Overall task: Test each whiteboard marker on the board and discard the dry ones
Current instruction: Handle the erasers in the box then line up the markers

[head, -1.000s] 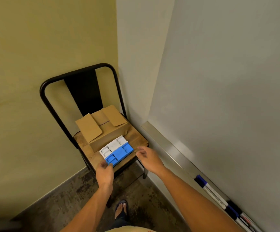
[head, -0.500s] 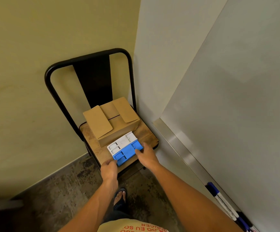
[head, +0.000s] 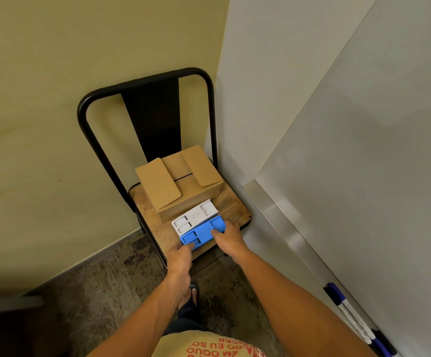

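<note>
Two hands on a blue tray on a chair

The left hand (head: 180, 256) and the right hand (head: 228, 237) each hold an end of the blue plastic tray (head: 202, 234), fingers curled on its edge. A white tray (head: 195, 219) lies just beside it, against a cardboard box (head: 180, 188) on the chair (head: 235, 210). The whiteboard markers (head: 350, 315) lie on the ledge under the whiteboard (head: 376, 163), well apart from the hands.

Chair in the corner, loaded with boxes

You see a black metal chair (head: 147, 104) with a wooden seat; a closed cardboard box (head: 180, 184) sits at its far side, and a white tray (head: 196, 217) and a blue tray (head: 201, 234) lie just nearer.
</note>
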### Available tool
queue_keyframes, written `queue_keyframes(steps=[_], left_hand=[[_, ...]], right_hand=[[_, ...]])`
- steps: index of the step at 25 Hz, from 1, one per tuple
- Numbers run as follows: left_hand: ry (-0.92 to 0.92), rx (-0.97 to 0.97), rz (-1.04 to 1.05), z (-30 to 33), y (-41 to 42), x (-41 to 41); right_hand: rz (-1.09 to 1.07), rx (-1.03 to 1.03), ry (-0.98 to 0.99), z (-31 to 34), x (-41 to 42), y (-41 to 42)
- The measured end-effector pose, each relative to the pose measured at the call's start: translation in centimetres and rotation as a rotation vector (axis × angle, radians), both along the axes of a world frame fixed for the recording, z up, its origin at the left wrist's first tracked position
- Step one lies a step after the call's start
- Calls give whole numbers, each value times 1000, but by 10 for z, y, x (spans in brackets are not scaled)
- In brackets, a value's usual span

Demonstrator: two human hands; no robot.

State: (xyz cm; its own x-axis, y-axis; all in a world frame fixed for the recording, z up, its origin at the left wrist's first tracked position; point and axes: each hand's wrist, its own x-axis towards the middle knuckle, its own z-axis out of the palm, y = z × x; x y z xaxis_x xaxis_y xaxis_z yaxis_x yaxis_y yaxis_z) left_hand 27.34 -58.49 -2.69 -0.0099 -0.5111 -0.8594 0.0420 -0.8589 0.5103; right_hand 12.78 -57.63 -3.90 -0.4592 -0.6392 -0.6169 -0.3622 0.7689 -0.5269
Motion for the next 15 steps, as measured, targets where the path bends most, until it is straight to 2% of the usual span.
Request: queue_keyframes(steps=[8, 15], left_hand=[[-63, -106, -20, 14, 22, -8], [-104, -438, -228, 37, 47, -43]], right_hand=[[-17, -56, 11, 11, -10, 27], [-228, -221, -36, 51, -36, 71]])
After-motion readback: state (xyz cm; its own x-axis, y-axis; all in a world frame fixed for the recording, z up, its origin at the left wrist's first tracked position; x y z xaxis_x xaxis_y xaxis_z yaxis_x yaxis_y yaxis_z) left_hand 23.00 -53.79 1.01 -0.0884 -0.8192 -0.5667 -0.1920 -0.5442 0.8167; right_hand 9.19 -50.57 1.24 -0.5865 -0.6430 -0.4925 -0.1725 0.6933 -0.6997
